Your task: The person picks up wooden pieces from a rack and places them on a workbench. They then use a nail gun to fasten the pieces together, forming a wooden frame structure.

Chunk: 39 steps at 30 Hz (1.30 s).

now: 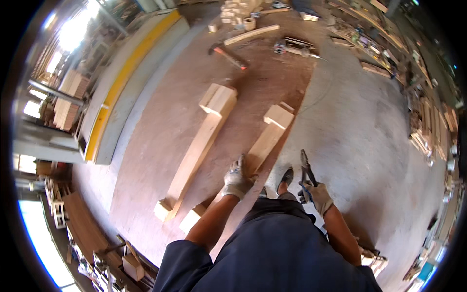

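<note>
A pale wooden beam (263,143) with blocks at both ends lies in front of me. My left hand (237,180), in a light work glove, is at its near part, fingers along the left side and thumb toward the right; the palm side is hidden. To the left lies a second, similar beam (194,155), with a large block (217,99) at its far end and a smaller block (162,210) at its near end. On my right, my gloved right hand (318,196) is closed around a dark tool that looks like pliers (306,168), pointing forward.
A hammer (230,56) with an orange-red handle lies beyond the beams, near a loose wood strip (252,34) and a power tool (295,48). Wood blocks (238,12) are piled at the back. A yellow-edged raised platform (121,82) runs along the left; timber (428,124) lines the right.
</note>
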### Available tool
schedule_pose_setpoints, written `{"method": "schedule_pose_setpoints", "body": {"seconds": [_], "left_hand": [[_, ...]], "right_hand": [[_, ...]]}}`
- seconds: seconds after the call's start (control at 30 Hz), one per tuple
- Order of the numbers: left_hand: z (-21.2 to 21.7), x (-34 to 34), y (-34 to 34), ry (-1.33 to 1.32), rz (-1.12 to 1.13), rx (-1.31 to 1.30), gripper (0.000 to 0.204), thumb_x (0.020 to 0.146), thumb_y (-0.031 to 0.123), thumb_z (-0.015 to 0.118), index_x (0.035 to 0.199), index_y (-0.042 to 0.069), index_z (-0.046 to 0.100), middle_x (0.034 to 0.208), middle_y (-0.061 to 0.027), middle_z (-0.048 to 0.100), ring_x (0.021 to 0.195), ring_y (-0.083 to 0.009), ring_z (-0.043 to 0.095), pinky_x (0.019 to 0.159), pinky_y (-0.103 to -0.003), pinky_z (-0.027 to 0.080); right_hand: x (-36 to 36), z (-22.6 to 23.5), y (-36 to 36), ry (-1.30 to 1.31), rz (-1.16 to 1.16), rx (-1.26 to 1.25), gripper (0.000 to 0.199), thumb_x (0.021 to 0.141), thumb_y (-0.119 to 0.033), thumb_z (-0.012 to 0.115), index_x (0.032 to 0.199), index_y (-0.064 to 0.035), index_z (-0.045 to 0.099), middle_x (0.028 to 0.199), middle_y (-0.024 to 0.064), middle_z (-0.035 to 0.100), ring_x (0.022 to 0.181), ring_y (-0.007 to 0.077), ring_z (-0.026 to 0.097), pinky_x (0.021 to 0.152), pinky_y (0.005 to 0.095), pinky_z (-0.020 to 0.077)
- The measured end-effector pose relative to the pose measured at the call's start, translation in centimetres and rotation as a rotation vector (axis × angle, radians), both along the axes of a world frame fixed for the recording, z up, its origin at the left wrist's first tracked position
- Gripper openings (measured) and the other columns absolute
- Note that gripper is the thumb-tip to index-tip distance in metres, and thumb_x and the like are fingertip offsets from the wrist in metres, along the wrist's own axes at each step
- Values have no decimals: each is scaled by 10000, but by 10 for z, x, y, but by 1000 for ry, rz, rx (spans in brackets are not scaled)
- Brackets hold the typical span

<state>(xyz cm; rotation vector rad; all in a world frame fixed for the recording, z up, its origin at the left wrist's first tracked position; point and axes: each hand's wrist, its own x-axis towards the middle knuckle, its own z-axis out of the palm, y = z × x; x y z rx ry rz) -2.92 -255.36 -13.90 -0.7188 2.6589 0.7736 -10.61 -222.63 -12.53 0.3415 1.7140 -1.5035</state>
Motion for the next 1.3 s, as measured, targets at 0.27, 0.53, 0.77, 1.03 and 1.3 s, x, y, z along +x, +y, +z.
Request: {"method": "schedule_pose_setpoints", "body": {"seconds": [0.27, 0.53, 0.77, 1.03, 1.3], "left_hand": [[5, 27, -70, 425, 143, -292, 962, 790, 374, 868, 1559, 43, 394, 1540, -274, 439, 1443, -470, 385, 1218, -559, 299], [-14, 76, -189, -26, 223, -326, 805, 782, 235, 803, 1480, 39, 454, 1388, -228, 584, 1296, -430, 562, 1111, -505, 458], [-23, 30, -194, -34, 108, -314, 665, 780, 224, 770, 1400, 119, 553, 1328, -202, 646, 1238, -403, 615, 1058, -479, 507], [-48, -63, -211, 338, 13, -863, 580, 932, 182, 563, 1493, 51, 498, 1466, -223, 555, 1366, -396, 512, 1142, -531, 385], [3, -52, -17, 56, -261, -30, 998, 851, 476, 767, 1622, 46, 299, 1528, -231, 484, 1342, -434, 534, 1093, -491, 464]], "right_hand": [[14, -5, 18, -55, -23, 23, 286, 1003, -245, 683, 1110, 16, 728, 800, 147, 731, 599, 230, 694, 550, 366, 567], [27, -42, 50, -66, -68, 47, 286, 996, -212, 678, 1125, 42, 704, 779, 189, 721, 586, 275, 699, 550, 397, 578], [41, -82, 75, -99, -107, 136, 230, 912, -175, 779, 1004, 28, 721, 767, 138, 723, 653, 248, 725, 589, 360, 538], [23, -33, 38, -100, -126, 113, 188, 895, -145, 779, 950, 13, 694, 728, 97, 677, 573, 253, 689, 519, 408, 582], [26, -53, 52, -119, -151, 121, 246, 946, -146, 702, 1081, 60, 702, 766, 175, 696, 584, 292, 676, 537, 424, 550]]}}
